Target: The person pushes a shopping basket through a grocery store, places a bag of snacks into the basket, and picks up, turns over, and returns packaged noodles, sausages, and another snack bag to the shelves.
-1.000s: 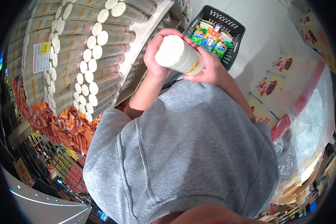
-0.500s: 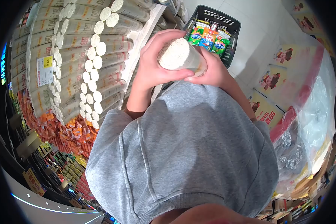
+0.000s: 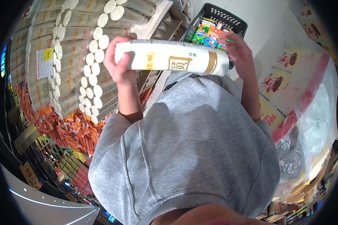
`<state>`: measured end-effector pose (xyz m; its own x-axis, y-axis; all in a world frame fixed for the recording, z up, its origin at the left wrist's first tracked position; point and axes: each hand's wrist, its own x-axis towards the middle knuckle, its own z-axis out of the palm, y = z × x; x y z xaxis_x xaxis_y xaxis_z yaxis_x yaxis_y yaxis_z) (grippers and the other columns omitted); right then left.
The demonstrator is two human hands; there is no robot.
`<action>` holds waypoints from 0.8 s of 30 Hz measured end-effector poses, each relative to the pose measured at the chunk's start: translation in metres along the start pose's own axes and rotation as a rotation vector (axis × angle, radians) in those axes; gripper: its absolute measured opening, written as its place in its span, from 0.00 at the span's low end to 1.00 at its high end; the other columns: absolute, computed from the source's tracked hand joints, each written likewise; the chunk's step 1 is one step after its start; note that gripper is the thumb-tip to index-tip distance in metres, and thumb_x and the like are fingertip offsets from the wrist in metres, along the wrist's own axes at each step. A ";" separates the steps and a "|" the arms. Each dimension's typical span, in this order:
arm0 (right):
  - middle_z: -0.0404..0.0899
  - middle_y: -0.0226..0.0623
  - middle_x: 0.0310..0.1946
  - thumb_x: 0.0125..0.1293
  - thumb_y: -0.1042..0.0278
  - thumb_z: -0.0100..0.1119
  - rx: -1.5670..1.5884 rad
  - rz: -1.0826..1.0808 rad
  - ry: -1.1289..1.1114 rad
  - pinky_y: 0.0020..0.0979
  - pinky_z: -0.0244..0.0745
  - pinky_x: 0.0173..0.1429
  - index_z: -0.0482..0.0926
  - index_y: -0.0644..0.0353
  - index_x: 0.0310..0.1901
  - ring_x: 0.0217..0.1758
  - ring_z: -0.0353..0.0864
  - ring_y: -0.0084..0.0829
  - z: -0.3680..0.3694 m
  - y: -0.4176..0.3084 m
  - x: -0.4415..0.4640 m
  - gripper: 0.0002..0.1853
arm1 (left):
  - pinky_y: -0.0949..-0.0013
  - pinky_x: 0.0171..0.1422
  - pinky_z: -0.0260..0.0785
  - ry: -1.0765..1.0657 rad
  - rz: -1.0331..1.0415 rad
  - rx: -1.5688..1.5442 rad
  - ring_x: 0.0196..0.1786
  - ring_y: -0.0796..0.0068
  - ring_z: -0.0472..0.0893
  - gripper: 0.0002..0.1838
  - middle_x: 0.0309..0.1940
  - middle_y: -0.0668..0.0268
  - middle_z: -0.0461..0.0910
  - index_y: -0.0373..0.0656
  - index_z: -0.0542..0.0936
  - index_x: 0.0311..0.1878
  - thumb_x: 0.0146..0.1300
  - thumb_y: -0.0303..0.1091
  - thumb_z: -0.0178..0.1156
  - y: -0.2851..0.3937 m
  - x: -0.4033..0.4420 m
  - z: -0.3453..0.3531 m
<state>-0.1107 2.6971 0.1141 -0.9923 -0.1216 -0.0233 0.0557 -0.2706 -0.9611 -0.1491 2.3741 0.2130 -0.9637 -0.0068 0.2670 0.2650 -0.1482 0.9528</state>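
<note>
A white cylindrical pack of dried noodles (image 3: 163, 56) lies sideways in front of my chest. Its gold and yellow printed label faces up. My left hand (image 3: 120, 62) is wrapped round the pack's left end, thumb on the near side. Close to the pack's right end, my right hand (image 3: 236, 50) is raised with its fingers apart and slightly curled. Beyond the pack stands a black shopping basket (image 3: 241, 27), partly covered by the pack and my right hand. Inside it are several bright green, orange and blue pouches (image 3: 199, 34).
Stacked noodle packs (image 3: 77, 33) fill the shelf on the left, with a price tag (image 3: 45, 63) in front. Orange packets (image 3: 75, 129) lie below them in the view. On the right stand printed boxes (image 3: 276, 80) and clear plastic wrapping (image 3: 317, 101). Pale floor tiles (image 3: 261, 22) show beyond.
The noodle pack has turned from end-on to sideways, showing its label. My left hand has shifted left with it. My right hand has let go of the pack and moved right.
</note>
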 end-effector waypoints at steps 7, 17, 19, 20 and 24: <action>0.67 0.50 0.63 0.65 0.45 0.52 0.482 -0.028 0.036 0.44 0.71 0.63 0.60 0.59 0.67 0.64 0.71 0.44 0.046 -0.010 0.006 0.35 | 0.62 0.56 0.71 0.056 0.120 0.043 0.47 0.61 0.80 0.26 0.43 0.48 0.79 0.30 0.72 0.51 0.55 0.41 0.63 0.020 -0.004 0.020; 0.74 0.48 0.54 0.61 0.38 0.36 0.816 0.071 0.108 0.42 0.66 0.62 0.64 0.57 0.56 0.58 0.71 0.43 0.047 0.017 -0.016 0.32 | 0.40 0.62 0.58 -0.472 0.652 0.133 0.43 0.69 0.78 0.32 0.52 0.75 0.73 0.61 0.61 0.69 0.63 0.47 0.60 0.095 -0.030 0.094; 0.74 0.48 0.53 0.61 0.36 0.36 0.851 0.060 0.098 0.43 0.66 0.62 0.64 0.57 0.56 0.58 0.71 0.44 0.041 0.025 -0.017 0.33 | 0.36 0.64 0.54 -0.543 0.725 -0.018 0.42 0.73 0.79 0.30 0.50 0.80 0.74 0.65 0.61 0.69 0.65 0.41 0.59 0.099 -0.025 0.100; 0.74 0.48 0.53 0.61 0.35 0.36 0.871 0.049 0.092 0.43 0.66 0.63 0.64 0.57 0.56 0.58 0.71 0.44 0.038 0.027 -0.018 0.34 | 0.37 0.63 0.55 -0.552 0.743 -0.045 0.41 0.72 0.79 0.30 0.50 0.80 0.74 0.65 0.61 0.69 0.65 0.41 0.59 0.097 -0.020 0.101; 0.74 0.48 0.53 0.61 0.35 0.36 0.892 0.053 0.094 0.43 0.66 0.62 0.64 0.57 0.56 0.58 0.71 0.43 0.037 0.026 -0.018 0.34 | 0.39 0.59 0.56 -0.522 0.729 -0.067 0.39 0.72 0.78 0.27 0.47 0.78 0.74 0.63 0.62 0.65 0.65 0.40 0.58 0.098 -0.016 0.111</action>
<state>-0.0870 2.6574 0.1000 -0.9887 -0.0876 -0.1217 0.1286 -0.9126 -0.3881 -0.1044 2.4700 0.3183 -0.4149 0.3264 0.8493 0.7868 -0.3401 0.5151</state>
